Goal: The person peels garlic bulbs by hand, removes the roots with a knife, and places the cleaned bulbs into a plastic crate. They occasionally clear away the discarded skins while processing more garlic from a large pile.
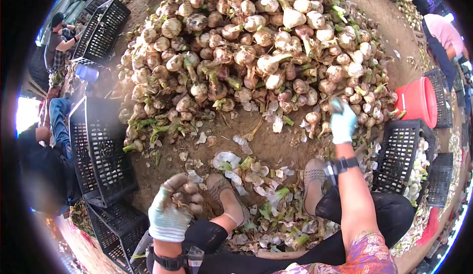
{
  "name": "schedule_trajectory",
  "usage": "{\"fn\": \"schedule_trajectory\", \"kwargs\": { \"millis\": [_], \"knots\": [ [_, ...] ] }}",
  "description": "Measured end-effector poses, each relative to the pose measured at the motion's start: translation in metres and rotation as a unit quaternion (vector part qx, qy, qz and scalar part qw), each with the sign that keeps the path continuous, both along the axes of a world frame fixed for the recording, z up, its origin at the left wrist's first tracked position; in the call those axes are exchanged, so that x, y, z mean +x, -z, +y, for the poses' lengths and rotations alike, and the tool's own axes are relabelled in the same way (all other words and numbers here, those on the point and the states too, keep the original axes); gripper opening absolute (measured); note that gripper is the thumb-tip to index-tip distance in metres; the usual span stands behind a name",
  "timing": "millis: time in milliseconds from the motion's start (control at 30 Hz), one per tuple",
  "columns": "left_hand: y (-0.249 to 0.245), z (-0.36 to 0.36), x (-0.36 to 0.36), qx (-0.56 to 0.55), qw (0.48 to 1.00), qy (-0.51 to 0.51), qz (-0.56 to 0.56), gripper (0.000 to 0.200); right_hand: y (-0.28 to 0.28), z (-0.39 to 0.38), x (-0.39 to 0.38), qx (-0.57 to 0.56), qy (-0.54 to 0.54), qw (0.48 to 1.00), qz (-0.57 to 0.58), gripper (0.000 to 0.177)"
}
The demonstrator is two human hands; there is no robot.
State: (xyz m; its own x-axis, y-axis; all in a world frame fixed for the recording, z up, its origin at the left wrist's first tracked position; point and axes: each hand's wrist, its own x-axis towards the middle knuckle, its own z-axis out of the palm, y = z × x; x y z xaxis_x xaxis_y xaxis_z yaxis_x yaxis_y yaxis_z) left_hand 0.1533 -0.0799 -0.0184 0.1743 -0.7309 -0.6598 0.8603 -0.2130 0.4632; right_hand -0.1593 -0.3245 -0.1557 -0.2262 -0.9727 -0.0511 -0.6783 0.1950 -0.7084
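Observation:
A large heap of garlic bulbs (246,47), many with stems, lies on the dirt floor in front of me. My left hand (171,211), in a striped pale glove with soiled fingertips, is held low beside my shoe. Its fingers curl inward over some brownish bits; what they hold is not clear. Stretched forward, my right hand (343,123) in a light blue glove is at the heap's near right edge. Its dark fingertips are by the bulbs, and their grip is hard to make out. Loose garlic skins (266,188) and trimmings lie between my feet.
Black plastic crates stand at my left (101,155) and right (399,151); the right one is beside whitish bulbs. Behind it is a red bucket (419,101). Other people sit or bend at far left (59,45), near left (47,170) and far right (443,37).

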Motion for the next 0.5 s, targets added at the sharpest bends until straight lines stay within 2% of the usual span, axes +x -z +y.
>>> {"fn": "schedule_trajectory", "kwargs": {
  "millis": [33, 67, 100, 133, 167, 200, 233, 267, 300, 367, 433, 467, 500],
  "knots": [
    [0.005, 0.0, -0.001, 0.033, 0.999, 0.004, -0.02, 0.045, 0.038, -0.02, 0.013, -0.07, -0.084, 0.975, -0.193, 0.036],
    [0.008, -0.002, 0.0, 0.028, 0.999, 0.034, -0.017, 0.043, 0.009, -0.03, 0.049, 0.037, -0.066, 0.988, -0.135, 0.032],
    [0.011, -0.002, 0.0, 0.031, 0.999, 0.04, -0.01, 0.043, 0.021, -0.044, 0.078, -0.047, -0.101, 0.984, -0.138, 0.026],
    [0.013, 0.0, 0.002, 0.039, 0.998, 0.049, -0.012, 0.042, 0.005, -0.053, 0.107, -0.056, -0.107, 0.972, -0.203, 0.02],
    [0.016, 0.001, 0.003, 0.045, 0.997, 0.061, -0.013, 0.04, -0.005, -0.063, 0.127, -0.018, -0.101, 0.991, -0.086, 0.023],
    [0.018, 0.003, 0.005, 0.036, 0.998, 0.05, 0.024, 0.037, -0.018, -0.069, 0.15, 0.112, -0.021, 0.986, -0.119, 0.023],
    [0.007, -0.003, -0.002, 0.086, 0.995, 0.045, -0.026, 0.035, -0.012, -0.074, 0.162, 0.051, -0.034, 0.998, -0.003, 0.023],
    [0.008, -0.002, -0.005, 0.077, 0.996, 0.03, -0.021, 0.034, -0.014, -0.076, 0.172, 0.067, 0.052, 0.995, -0.058, 0.022],
    [0.007, 0.002, -0.005, 0.066, 0.998, 0.008, -0.02, 0.033, -0.017, -0.077, 0.174, 0.068, 0.093, 0.989, -0.087, 0.023],
    [-0.004, 0.001, -0.005, 0.064, 0.996, 0.035, -0.048, 0.032, -0.009, -0.067, 0.17, 0.047, 0.065, 0.989, -0.121, 0.026],
    [-0.014, 0.002, -0.011, 0.056, 0.961, 0.083, -0.259, 0.036, -0.01, -0.032, 0.16, -0.036, -0.026, 0.996, -0.071, 0.029],
    [-0.022, -0.002, -0.019, 0.078, 0.942, 0.072, -0.317, 0.05, -0.014, -0.008, 0.157, -0.051, -0.079, 0.984, -0.151, 0.029],
    [-0.019, 0.0, -0.024, 0.053, 0.887, 0.121, -0.442, 0.058, -0.018, 0.019, 0.155, -0.06, -0.133, 0.961, -0.236, 0.029]
  ]
}}
